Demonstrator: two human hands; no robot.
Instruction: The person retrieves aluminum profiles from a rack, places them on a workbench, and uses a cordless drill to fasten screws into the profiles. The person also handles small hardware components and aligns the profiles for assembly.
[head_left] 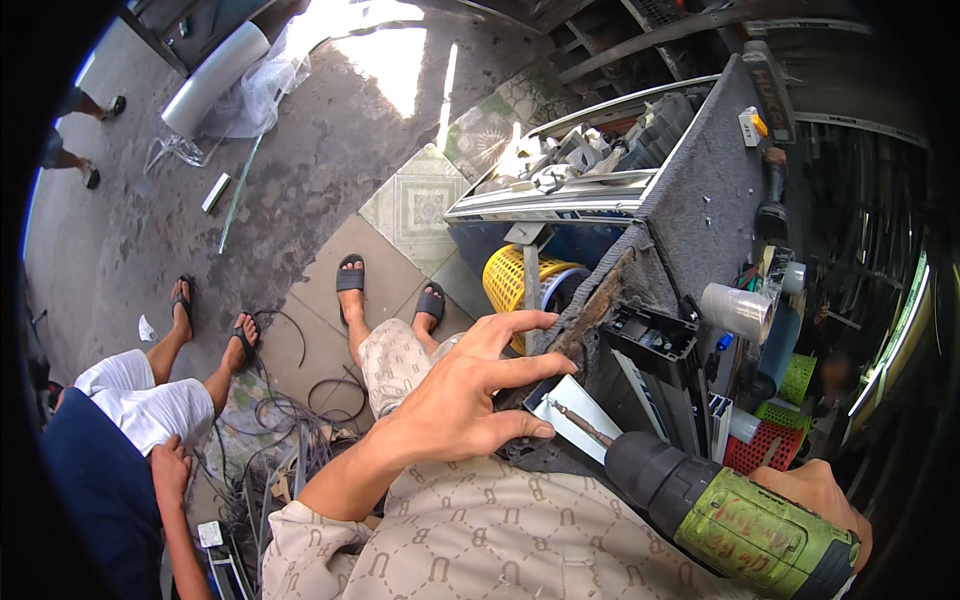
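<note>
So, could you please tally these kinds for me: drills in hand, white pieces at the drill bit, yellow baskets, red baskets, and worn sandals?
Green drill in the right hand: 1
White piece at its bit: 1
Yellow basket: 1
Red basket: 1
Worn sandals: 6
Total: 10

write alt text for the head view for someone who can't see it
The right hand holds a green and black drill, its bit pointed at a white strip, while the left hand is at the strip's end. A person in white shorts is at left.
</note>
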